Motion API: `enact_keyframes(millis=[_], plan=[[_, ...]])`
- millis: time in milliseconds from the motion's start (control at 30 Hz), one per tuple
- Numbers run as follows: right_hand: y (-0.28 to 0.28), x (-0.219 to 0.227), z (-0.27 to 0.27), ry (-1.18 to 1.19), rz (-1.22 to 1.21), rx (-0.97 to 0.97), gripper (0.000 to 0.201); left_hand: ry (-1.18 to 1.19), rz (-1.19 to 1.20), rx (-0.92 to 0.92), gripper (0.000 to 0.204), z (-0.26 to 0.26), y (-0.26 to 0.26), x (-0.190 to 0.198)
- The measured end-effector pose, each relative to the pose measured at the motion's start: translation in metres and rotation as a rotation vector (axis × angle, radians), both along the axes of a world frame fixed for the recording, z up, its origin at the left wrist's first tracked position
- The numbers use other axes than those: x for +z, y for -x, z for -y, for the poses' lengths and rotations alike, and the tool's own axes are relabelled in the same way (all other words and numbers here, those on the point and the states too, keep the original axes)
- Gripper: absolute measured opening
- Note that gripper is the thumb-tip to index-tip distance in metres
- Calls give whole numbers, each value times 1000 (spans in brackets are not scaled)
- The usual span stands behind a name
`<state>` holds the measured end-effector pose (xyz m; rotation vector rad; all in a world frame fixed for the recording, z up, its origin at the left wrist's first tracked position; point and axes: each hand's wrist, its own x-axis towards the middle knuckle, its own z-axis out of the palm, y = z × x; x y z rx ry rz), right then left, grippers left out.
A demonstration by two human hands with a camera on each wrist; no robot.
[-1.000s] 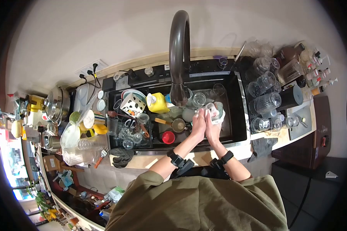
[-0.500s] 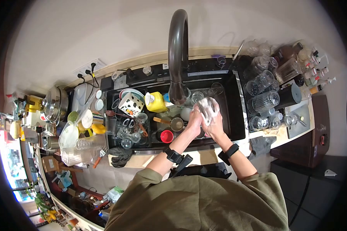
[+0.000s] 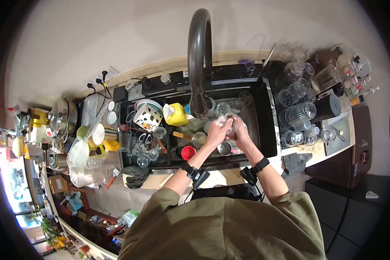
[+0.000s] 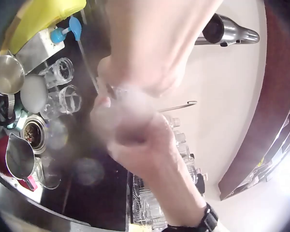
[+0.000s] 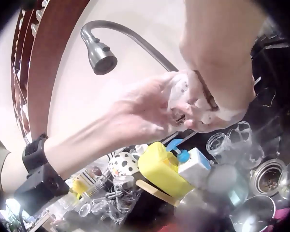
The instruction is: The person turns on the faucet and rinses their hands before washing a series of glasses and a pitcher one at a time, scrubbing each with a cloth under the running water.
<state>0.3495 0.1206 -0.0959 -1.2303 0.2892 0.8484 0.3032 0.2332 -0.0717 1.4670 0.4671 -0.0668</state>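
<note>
Over the right half of the dark sink (image 3: pixel 264 138), both hands are pressed together around a thing covered in white foam (image 5: pixel 177 92). The left hand (image 3: pixel 219 131) wraps it from the left, fingers bent and sudsy. From the other side the right hand (image 3: pixel 242 131) curls round it, foam on its palm and fingers. The hands hide most of the thing; a pale, see-through blur shows between them in the left wrist view, and I cannot tell its kind. Below the hands stands a metal pitcher (image 3: pixel 225 148), with clear glass jars (image 3: pixel 223 108) just behind.
A dark faucet (image 3: pixel 199 93) arches above the sink. In the sink's left part are a yellow bottle (image 3: pixel 175 115), a wooden-handled pan (image 3: pixel 199 139), a red cup (image 3: pixel 188 153) and a spotted container (image 3: pixel 148 119). Several glasses (image 3: pixel 298 113) crowd the right counter.
The hands rose and turned with the foamy thing, then came down and slightly left, closing more around it. The metal pitcher beneath is now in plainer sight.
</note>
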Motion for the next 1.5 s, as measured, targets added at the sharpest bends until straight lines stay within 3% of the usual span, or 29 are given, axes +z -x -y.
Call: enact_keyframes(millis=[33,133,167,200,233,333,367,500,633,700,767,900,1033,1200,1300,1367,1467,1500], plan=[[0,3,1,-9,-1,-9,48,-22,63,-8,29,0,-3,-9],[-13,-7,14,334,228,70,47,-102,176,-31,29,-5,-10,-36],[-15,-13,13,727,412,-64,47,-141,164,-44,30,-10,-13,-34],[-21,-18,20,773,597,-104,45,-179,151,-59,30,-17,-15,-33],[-32,-21,29,804,683,-79,43,-268,101,-124,34,-24,-17,-31],[-61,-29,47,990,838,10,40,-868,72,-162,37,-36,-23,-45],[-63,-21,47,1080,863,54,40,-796,-40,-267,40,-43,-28,-45],[-79,-20,47,1237,804,306,41,-1083,265,-206,12,-51,-47,-58],[-93,-24,41,1182,745,580,70,-1322,288,-133,14,-60,-63,-88],[-99,-38,37,1247,716,657,70,-1394,203,-172,17,-64,-67,-91],[-104,-48,34,1293,692,716,64,-1411,169,-217,14,-66,-68,-94],[-115,-66,23,1266,670,655,46,-1462,206,-214,14,-70,-70,-101],[-117,-97,17,1358,807,606,38,-1447,246,-235,13,-74,-74,-102],[-110,-101,22,1375,979,510,30,-1383,287,-204,12,-74,-73,-100],[-119,-156,33,1224,777,136,24,-1345,289,-191,15,-73,-71,-93],[-120,-168,50,1027,845,41,23,-1320,312,-161,18,-68,-65,-73],[-102,-77,45,1231,1018,79,19,-1282,318,20,23,-52,-54,-58],[-96,-43,44,1285,999,122,19,-1152,249,83,25,-41,-48,-56]])
